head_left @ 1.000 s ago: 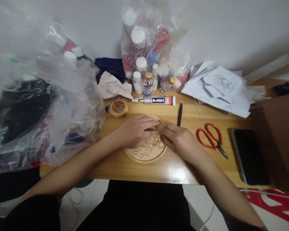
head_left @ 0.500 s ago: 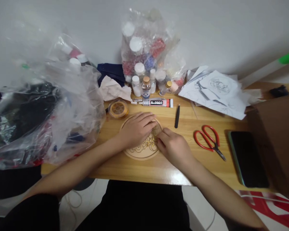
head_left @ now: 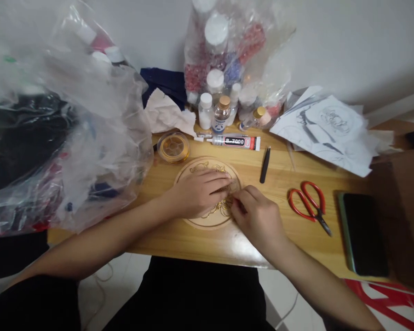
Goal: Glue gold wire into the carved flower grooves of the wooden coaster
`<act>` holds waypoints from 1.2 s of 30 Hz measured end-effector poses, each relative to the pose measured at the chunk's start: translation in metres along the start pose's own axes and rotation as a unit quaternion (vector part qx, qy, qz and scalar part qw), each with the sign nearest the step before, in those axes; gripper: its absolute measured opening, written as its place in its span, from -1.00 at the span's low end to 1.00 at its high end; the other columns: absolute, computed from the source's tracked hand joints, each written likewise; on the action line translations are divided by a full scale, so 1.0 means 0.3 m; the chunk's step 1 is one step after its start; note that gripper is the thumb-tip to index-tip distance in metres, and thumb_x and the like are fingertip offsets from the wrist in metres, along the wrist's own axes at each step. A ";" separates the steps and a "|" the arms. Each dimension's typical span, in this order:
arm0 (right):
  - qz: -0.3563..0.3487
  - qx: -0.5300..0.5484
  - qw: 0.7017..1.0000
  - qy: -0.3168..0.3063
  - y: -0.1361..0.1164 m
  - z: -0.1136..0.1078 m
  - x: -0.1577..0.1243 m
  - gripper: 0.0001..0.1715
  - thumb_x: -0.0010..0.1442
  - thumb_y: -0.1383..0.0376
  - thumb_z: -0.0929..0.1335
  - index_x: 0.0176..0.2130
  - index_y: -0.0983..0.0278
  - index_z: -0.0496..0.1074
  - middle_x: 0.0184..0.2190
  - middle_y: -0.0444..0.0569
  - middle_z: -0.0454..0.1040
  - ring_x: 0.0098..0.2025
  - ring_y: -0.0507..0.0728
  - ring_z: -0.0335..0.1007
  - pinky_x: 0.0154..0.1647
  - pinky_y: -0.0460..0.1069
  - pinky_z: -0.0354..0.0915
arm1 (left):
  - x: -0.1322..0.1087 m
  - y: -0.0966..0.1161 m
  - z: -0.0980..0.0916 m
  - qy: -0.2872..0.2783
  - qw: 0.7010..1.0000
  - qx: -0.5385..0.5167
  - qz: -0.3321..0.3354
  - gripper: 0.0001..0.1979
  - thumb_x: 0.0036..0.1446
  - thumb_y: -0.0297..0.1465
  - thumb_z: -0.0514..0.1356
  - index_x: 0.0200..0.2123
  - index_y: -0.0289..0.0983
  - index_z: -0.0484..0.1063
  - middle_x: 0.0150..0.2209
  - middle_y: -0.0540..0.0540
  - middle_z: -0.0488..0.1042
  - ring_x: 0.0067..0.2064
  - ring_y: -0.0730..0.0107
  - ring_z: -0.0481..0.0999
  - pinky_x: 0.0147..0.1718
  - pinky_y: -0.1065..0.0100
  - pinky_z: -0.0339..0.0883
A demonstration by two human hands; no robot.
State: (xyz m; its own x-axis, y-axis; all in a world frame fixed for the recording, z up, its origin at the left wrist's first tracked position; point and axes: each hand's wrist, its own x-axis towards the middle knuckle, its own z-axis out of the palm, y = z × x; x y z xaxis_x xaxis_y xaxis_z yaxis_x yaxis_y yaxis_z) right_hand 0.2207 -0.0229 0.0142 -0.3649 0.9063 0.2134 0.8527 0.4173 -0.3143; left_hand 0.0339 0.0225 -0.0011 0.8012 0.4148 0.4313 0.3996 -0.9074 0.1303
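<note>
A round, pale wooden disc (head_left: 189, 222) with a curling gold line pattern lies on the table. My left hand (head_left: 198, 192) rests flat across its middle, fingers stretched to the right, hiding part of the pattern. At the disc's right edge is my right hand (head_left: 254, 212), thumb and forefinger pinched together close to my left fingertips. Whatever is in that pinch is too small to make out. Beyond the disc to the left sits a spool of gold wire (head_left: 173, 147). Black tweezers (head_left: 265, 165) lie past my right hand, and red-handled pliers (head_left: 310, 207) are farther right.
A glue tube (head_left: 236, 141) lies before small bottles (head_left: 221, 115) and a clear bag of jars (head_left: 234, 59). Plastic bags (head_left: 100, 133) crowd the left side. Sketched papers (head_left: 326, 128), a phone (head_left: 364, 234) and a brown box (head_left: 407, 197) are on the right.
The camera view has shifted a little. My left hand has slid toward me on the disc, uncovering gold pattern along its far edge. My right hand keeps its pinch at the right edge.
</note>
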 end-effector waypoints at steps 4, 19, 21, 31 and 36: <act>-0.004 -0.003 1.000 0.006 -0.005 -0.001 0.003 -0.79 0.14 0.39 0.27 -0.47 0.36 0.44 -0.54 -0.06 0.41 -0.55 0.01 0.31 -0.57 -0.12 0.14 | -0.002 0.002 0.000 -0.013 1.000 -0.003 -0.006 -0.75 0.26 -0.46 -0.01 -0.19 -0.36 0.46 -0.04 -0.17 0.49 0.09 0.24 0.40 0.08 0.22 0.29; -0.004 -0.023 1.000 0.016 -0.017 -0.002 0.006 -0.73 0.17 0.38 0.23 -0.46 0.35 0.46 -0.55 -0.06 0.41 -0.57 -0.01 0.28 -0.60 -0.11 0.14 | -0.007 0.002 0.004 -0.021 0.998 -0.048 -0.026 -0.75 0.24 -0.46 -0.01 -0.19 -0.37 0.45 -0.03 -0.21 0.48 0.10 0.16 0.39 0.08 0.14 0.33; -0.007 -0.030 0.999 0.018 -0.018 -0.001 0.006 -0.72 0.18 0.37 0.23 -0.46 0.35 0.45 -0.56 -0.06 0.41 -0.58 -0.01 0.28 -0.60 -0.11 0.13 | -0.007 0.004 0.005 -0.023 0.999 -0.042 -0.022 -0.75 0.25 -0.46 -0.01 -0.21 -0.37 0.46 -0.03 -0.21 0.48 0.10 0.15 0.40 0.07 0.13 0.34; -0.045 -0.108 0.993 0.002 -0.019 -0.006 0.008 -0.75 0.16 0.42 0.24 -0.51 0.33 0.40 -0.57 -0.07 0.39 -0.60 -0.01 0.21 -0.61 -0.08 0.03 | 0.005 0.008 0.003 -0.014 1.000 0.011 -0.001 -0.73 0.29 -0.45 -0.02 -0.18 -0.38 0.46 -0.06 -0.18 0.50 0.05 0.19 0.42 0.01 0.16 0.36; -0.049 -0.111 0.993 -0.013 -0.014 -0.016 0.011 -0.75 0.16 0.42 0.24 -0.51 0.31 0.37 -0.56 -0.08 0.39 -0.58 -0.01 0.21 -0.60 -0.07 -0.01 | 0.010 0.006 -0.002 -0.008 0.999 0.030 0.012 -0.71 0.30 -0.46 -0.05 -0.20 -0.39 0.46 -0.08 -0.19 0.50 0.00 0.22 0.45 -0.07 0.20 0.40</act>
State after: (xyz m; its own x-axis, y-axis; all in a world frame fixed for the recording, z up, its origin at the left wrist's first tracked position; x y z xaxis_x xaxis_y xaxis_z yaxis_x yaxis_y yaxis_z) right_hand 0.2177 -0.0222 0.0208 -0.4578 0.8642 0.2087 0.8724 0.4819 -0.0816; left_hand 0.0368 0.0222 0.0010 0.8180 0.3944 0.4188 0.4056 -0.9116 0.0664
